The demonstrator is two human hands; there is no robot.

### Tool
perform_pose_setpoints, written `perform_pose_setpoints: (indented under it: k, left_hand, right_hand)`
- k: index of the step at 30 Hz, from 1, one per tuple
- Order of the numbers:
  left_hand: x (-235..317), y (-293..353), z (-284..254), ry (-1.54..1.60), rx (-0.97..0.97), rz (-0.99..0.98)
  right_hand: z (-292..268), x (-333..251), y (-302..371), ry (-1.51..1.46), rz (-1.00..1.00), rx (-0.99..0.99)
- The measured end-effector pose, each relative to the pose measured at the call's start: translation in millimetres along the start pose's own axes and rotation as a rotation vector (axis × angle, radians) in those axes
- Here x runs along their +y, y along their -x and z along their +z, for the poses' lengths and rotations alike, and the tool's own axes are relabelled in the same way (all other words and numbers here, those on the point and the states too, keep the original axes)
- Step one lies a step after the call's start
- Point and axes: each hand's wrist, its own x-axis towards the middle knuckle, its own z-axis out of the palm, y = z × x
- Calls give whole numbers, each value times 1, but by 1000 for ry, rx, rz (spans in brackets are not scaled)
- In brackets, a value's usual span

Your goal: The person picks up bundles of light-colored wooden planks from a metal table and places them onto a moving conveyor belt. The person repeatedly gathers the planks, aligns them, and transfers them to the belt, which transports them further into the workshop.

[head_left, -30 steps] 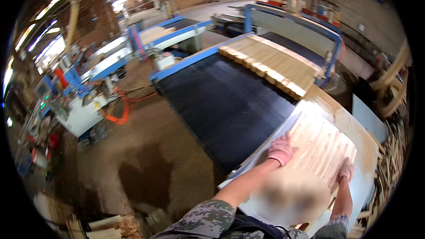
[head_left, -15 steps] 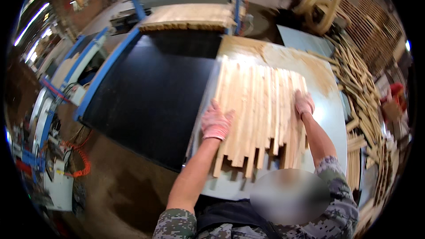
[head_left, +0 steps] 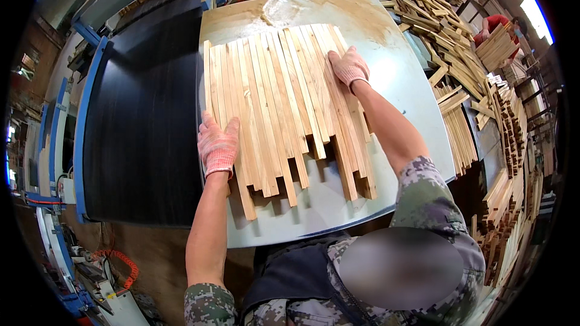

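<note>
A row of pale wooden strips [head_left: 272,96] lies side by side on a light-coloured table [head_left: 411,127]. Their far ends form a gently uneven line, while the near ends are staggered, with gaps and several strips jutting toward me. Along the left edge of the row rests my left hand [head_left: 219,145], in a pinkish knit glove, fingers stretched forward and thumb apart. My right hand [head_left: 350,67], gloved alike, lies against the right edge farther up, its fingers extended over the outer strips. The undersides of both hands are hidden.
A black conveyor belt [head_left: 142,102] with a blue frame [head_left: 90,121] runs along the table's left side. Sawdust [head_left: 284,9] covers the far table edge. Right of the table are heaped wood offcuts [head_left: 441,36] and stacked strips [head_left: 456,133]. A person in red [head_left: 498,27] is beyond.
My view has turned right, so table and strips appear farther left. Both hands stay at the sides of the row. Several near ends of the strips now line up differently.
</note>
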Motion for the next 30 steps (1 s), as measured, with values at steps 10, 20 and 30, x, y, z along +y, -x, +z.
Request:
perform_pose_setpoints:
  k: [10, 20, 30]
  left_hand:
    - [-34, -10, 14, 351, -21, 29]
    - [-35, -22, 21, 431, -50, 34]
    - [-12, -13, 13, 277, 21, -57]
  right_hand:
    - [-27, 79, 42, -79, -81, -219]
    - [-21, 78, 59, -185, -52, -170]
    - [4, 120, 29, -321, -181, -262]
